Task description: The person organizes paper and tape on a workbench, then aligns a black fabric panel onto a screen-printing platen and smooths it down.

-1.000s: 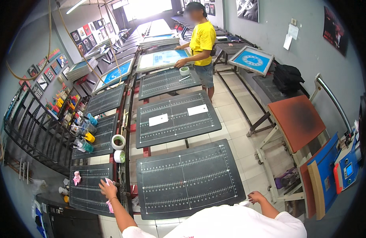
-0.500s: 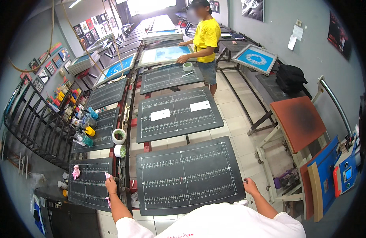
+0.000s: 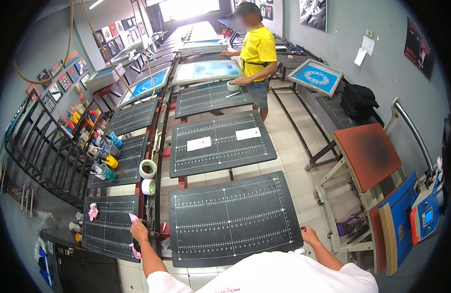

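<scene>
Cloth [image 3: 133, 218], pink, is pinched in the left hand [image 3: 139, 231] by the left board [image 3: 110, 239], its tip poking out probably because only part is gripped, while the right hand [image 3: 310, 235], its grip unclear, is beside the large board [image 3: 247, 219], perhaps for balance.

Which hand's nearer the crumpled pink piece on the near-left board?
Left: left hand right of the pink piece; right hand farther, at the right edge of the big near board.
</scene>
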Tool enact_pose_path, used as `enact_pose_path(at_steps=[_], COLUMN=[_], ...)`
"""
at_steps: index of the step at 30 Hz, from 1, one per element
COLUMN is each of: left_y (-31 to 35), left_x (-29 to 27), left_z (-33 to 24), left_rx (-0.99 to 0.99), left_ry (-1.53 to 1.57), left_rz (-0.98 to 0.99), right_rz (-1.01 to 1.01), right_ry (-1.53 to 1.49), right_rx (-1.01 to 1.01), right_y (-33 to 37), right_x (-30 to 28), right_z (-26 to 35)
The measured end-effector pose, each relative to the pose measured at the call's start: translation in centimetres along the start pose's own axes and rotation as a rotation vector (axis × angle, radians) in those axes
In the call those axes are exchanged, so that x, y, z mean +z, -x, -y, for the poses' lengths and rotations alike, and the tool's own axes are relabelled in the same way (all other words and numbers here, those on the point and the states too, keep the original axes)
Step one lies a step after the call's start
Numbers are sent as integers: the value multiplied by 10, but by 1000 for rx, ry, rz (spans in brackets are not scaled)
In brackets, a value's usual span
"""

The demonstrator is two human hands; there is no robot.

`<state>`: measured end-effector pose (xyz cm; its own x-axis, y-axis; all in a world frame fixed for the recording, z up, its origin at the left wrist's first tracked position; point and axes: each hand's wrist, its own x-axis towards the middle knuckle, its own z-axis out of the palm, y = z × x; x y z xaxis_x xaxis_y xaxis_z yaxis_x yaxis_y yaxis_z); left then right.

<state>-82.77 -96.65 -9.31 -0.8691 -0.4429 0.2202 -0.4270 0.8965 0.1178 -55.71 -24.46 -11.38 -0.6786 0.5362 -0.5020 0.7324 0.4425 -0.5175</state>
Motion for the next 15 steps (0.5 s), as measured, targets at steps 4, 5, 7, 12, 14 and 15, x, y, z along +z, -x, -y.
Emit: enact_pose_path(at_steps=[4,5,7,12,14,15], left_y=[6,10,8,11,10,15], left_x=[-1,-4,-13,-35,-36,-40], left_z=[-8,-18,-16,-46,-39,-61], left_rx=[-59,-86,-128,-417,-537,-568], left_ry=[-25,-7,-17,-32,-65,-67], left_rz=[1,18,75,175,205,227], right_rz=[-5,-8,6,-1,-5,-29], right_ry=[17,7,-19,-31,-36,-31], right_rx=[-67,-46,-30,-13,-40,-43], right_y=[-9,-9,-11,-6,-3,0], right_x=[6,5,9,5,11,10], right_z=[-14,-21,-19,-17,-18,-23])
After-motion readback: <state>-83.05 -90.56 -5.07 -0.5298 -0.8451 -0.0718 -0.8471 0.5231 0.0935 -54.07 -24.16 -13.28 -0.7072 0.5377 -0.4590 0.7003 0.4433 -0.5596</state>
